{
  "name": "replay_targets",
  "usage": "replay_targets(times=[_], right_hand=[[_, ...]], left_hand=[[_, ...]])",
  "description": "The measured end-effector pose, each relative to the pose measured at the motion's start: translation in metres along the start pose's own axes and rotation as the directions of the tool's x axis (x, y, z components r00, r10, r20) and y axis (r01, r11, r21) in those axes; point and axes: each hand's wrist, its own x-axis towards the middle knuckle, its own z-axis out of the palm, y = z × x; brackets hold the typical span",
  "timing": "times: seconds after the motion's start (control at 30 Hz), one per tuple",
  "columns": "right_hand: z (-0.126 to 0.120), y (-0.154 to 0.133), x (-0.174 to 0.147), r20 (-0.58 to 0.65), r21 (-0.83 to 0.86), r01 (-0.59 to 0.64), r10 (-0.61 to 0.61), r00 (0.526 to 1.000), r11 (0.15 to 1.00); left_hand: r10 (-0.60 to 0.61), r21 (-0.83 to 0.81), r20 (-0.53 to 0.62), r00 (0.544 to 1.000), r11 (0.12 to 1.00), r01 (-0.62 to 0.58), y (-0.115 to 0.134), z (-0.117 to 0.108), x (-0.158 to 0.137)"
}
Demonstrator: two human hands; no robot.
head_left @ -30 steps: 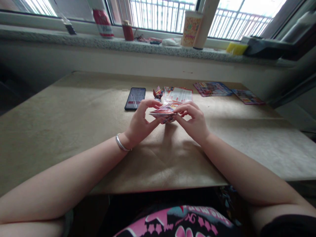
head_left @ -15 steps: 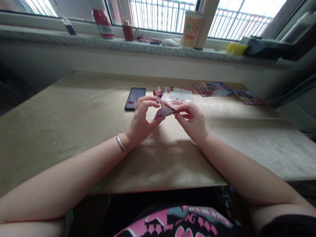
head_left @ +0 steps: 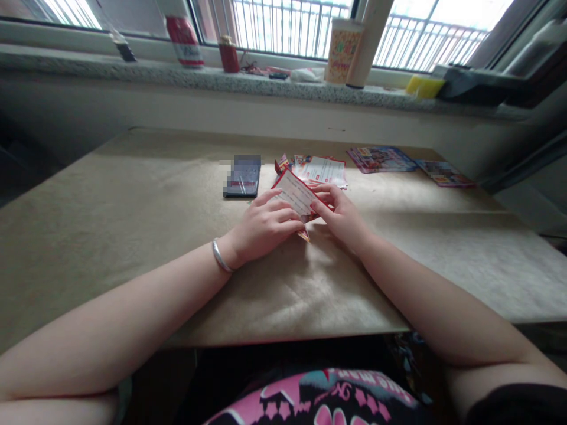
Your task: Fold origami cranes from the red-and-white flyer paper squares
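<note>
A white card (head_left: 295, 192) with a red border and lines of print is tilted between my two hands. My right hand (head_left: 343, 215) grips its right edge, thumb on the printed face and fingers behind. My left hand (head_left: 270, 224) is curled over the lower left part of the card, so its thumb is hidden. Below the left fingers a colourful pointed corner (head_left: 305, 235) sticks out; whether it belongs to a wrapper or another card I cannot tell. Just beyond lies a loose pile of printed cards (head_left: 321, 170), with a crumpled colourful piece (head_left: 282, 162) at its left.
A dark phone (head_left: 245, 177) lies left of the pile on the beige table (head_left: 133, 236). Two colourful packs or card stacks, one (head_left: 381, 159) nearer and another (head_left: 445, 173) farther right, lie at the back. On the windowsill stand a red can (head_left: 185, 41) and a patterned cup (head_left: 342, 53).
The folded pinkish piece between my hands has given way to a flat white card face. My left hand has turned palm down and moved slightly nearer to me.
</note>
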Motion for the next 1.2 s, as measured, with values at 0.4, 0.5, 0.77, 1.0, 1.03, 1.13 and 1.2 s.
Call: replay_targets(times=[0.4, 0.5, 0.77, 1.0, 1.03, 1.13, 1.2], right_hand=[[-0.032, 0.019, 0.015, 0.021, -0.229, -0.153, 0.162, 0.987, 0.961], [-0.035, 0.023, 0.016, 0.022, -0.319, -0.138, 0.153, 0.988, 0.938], [-0.029, 0.021, 0.015, 0.016, -0.42, -0.105, 0.124, 0.992, 0.902], [-0.026, 0.017, 0.014, -0.006, -0.38, -0.105, 0.111, 0.994, 0.919], [-0.026, 0.017, 0.014, -0.011, -0.374, -0.097, 0.1, 0.995, 0.922], [-0.025, 0.015, 0.013, -0.028, -0.379, -0.071, 0.065, 0.997, 0.923], [-0.025, 0.013, 0.012, -0.037, -0.39, -0.061, 0.051, 0.998, 0.919]], left_hand=[[0.032, -0.03, 0.19, 0.981, 0.999, -0.027, 0.006, 0.003, 0.002], [0.01, -0.066, 0.22, 0.976, 0.998, 0.005, 0.006, 0.004, 0.002], [-0.001, -0.121, 0.296, 0.955, 0.992, 0.038, 0.005, 0.006, 0.004], [0.043, -0.127, 0.274, 0.961, 0.992, -0.008, 0.003, 0.003, 0.008], [0.049, -0.126, 0.267, 0.963, 0.992, -0.016, 0.003, 0.002, 0.008], [0.067, -0.123, 0.257, 0.964, 0.992, -0.036, 0.002, 0.001, 0.008], [0.071, -0.118, 0.259, 0.963, 0.992, -0.041, 0.001, 0.002, 0.007]])
